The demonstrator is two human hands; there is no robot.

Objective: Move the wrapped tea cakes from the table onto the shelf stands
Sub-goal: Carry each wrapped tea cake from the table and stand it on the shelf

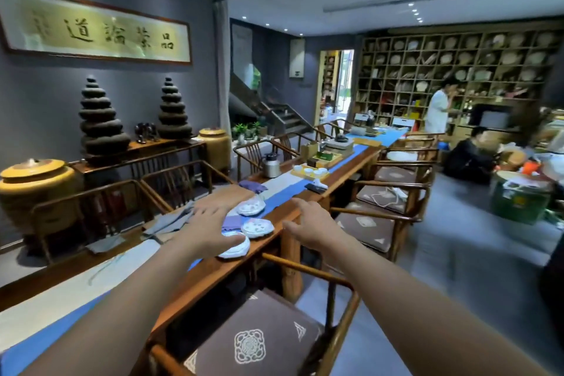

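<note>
So this looks like the very start of a pick-up, nothing has left the table (232, 265) yet. Left hand (210, 229) is stretched out with the fingers spread and fairly straight, palm down over the nearest tea cake (236, 249), the white-wrapped one right at the table edge. It's partly hidden under the fingers, so I honestly can't tell if the fingertips are touching the wrapper or hanging just above it, but nothing is curled round it. Right hand (308, 223) is out in the air to the right of that cake, fingers loose and slightly bent, holding nothing. Two more wrapped cakes sit past the left hand's fingertips: the middle cake (258, 227) just beyond the near one, and the far cake (251, 207) behind that, all along the blue runner (283, 200). The big shelf wall (451, 70) is well away across the room. My guess for the next move: close the left fingers round the near cake's rim, maybe bring the right hand in under it for support, lift, then carry it over.
</note>
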